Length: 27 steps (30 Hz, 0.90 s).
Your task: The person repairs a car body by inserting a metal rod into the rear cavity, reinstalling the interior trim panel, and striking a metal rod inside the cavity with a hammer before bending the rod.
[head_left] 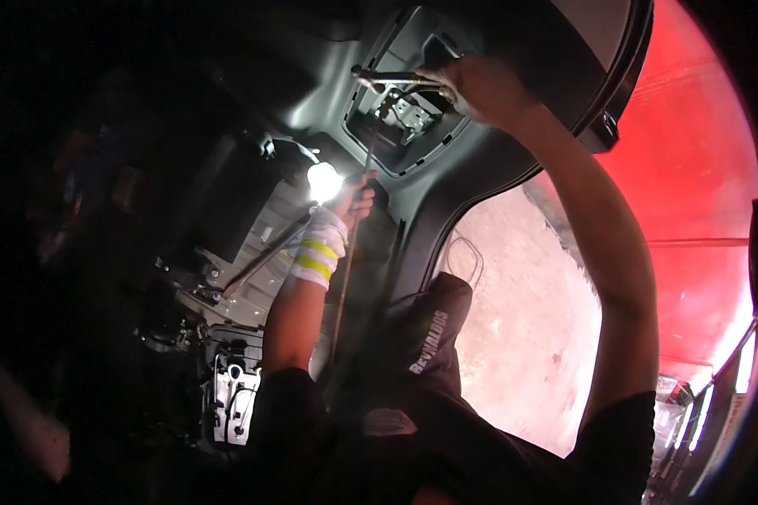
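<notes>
My left hand [358, 200], its wrist wrapped in white with yellow stripes, is closed round a long thin metal rod [343, 290]. The rod runs up toward an opening [404, 164] in the dark side trim of a vehicle's cargo area. Right beside that hand glows a bright lamp [324, 181]. Higher up, my right hand [478, 91] grips a short dark bar [392, 77] that lies across the opening. Whether bar and rod are joined I cannot tell. Light metal parts [413, 116] show inside the opening.
Another bar [265, 257] slants across the floor panel [269, 223] at left. Below it sits a dark tray with light-coloured tools [236, 400]. The curved frame of the hatch opening [429, 223] runs near my right arm, with red material [691, 185] outside.
</notes>
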### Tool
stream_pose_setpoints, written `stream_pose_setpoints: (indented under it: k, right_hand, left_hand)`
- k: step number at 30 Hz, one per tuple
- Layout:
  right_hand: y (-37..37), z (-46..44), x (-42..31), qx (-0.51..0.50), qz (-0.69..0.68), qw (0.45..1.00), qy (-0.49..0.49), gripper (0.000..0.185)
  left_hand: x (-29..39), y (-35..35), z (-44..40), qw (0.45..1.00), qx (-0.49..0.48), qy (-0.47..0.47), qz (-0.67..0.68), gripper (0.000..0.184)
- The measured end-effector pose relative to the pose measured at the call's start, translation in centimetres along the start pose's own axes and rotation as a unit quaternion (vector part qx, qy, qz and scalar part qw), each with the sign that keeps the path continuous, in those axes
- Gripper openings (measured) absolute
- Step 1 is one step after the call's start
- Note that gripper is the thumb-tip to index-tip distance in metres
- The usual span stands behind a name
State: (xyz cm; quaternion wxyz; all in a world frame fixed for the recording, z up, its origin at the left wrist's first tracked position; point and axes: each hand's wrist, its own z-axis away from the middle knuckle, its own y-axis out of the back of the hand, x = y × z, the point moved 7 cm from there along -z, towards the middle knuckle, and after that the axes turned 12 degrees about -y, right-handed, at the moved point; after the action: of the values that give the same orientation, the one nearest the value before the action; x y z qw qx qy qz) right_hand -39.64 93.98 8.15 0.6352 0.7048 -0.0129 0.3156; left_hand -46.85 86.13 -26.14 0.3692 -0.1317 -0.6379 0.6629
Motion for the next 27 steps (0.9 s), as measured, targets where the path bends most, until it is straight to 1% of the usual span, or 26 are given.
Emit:
stream_pose_setpoints:
  k: [1,2,5,7,8,11,14,17,20,23,24,26,27]
  right_hand:
    - [0.4,0.0,-0.1,0.036,-0.015,0.999,0.01,0.035]
    - [-0.1,-0.6,0.8,-0.034,0.006,0.999,-0.016,0.037]
    - [1.7,-1.2,0.0,-0.089,0.016,0.995,-0.046,0.042]
    - [1.5,-1.7,0.0,-0.07,-0.014,0.997,-0.03,0.042]
    - [1.2,-1.7,0.1,-0.062,-0.029,0.997,-0.024,0.042]
    - [0.3,-2.6,0.0,-0.057,0.006,0.998,-0.011,0.041]
    - [0.0,-3.4,-0.7,-0.068,0.057,0.996,-0.001,0.043]
    - [-0.9,-4.2,-1.8,-0.153,0.048,0.986,-0.039,0.039]
    - [-1.8,-5.3,-2.7,-0.117,0.021,0.993,0.006,0.038]
    - [-0.9,-6.0,-3.7,-0.096,0.033,0.995,0.011,0.035]
    - [-0.9,-6.5,-3.8,-0.101,0.026,0.994,0.013,0.034]
    - [-1.3,-6.9,-3.9,-0.117,0.008,0.993,0.017,0.032]
    - [-1.7,-7.2,-3.9,-0.11,0.02,0.994,0.021,0.032]
  left_hand:
    - [-0.1,0.4,0.2,1.0,0.001,0.0,0.002,0.035]
    - [0.2,0.8,0.1,1.0,0.0,-0.002,0.003,0.035]
    - [1.1,1.7,-0.5,1.0,-0.023,0.005,0.015,0.034]
    - [1.3,1.8,-0.5,0.999,-0.032,0.02,0.029,0.034]
    - [1.4,2.0,-0.6,0.999,-0.032,0.019,0.012,0.034]
    - [0.9,3.0,-1.2,0.999,-0.043,0.006,0.011,0.034]
    - [0.2,2.1,-0.5,0.999,0.032,-0.02,-0.024,0.035]
    - [-0.3,0.7,0.2,0.997,0.053,-0.04,-0.029,0.027]
    - [0.0,0.9,0.3,0.995,0.062,-0.046,-0.068,0.027]
    - [-0.7,3.3,-1.0,0.996,0.043,-0.045,-0.069,0.032]
    - [-0.4,3.0,-1.2,0.996,0.033,-0.045,-0.066,0.035]
    - [-0.6,2.7,-1.0,0.997,0.039,-0.034,-0.053,0.033]
    - [-0.6,2.4,-0.7,0.998,0.044,-0.028,-0.047,0.032]
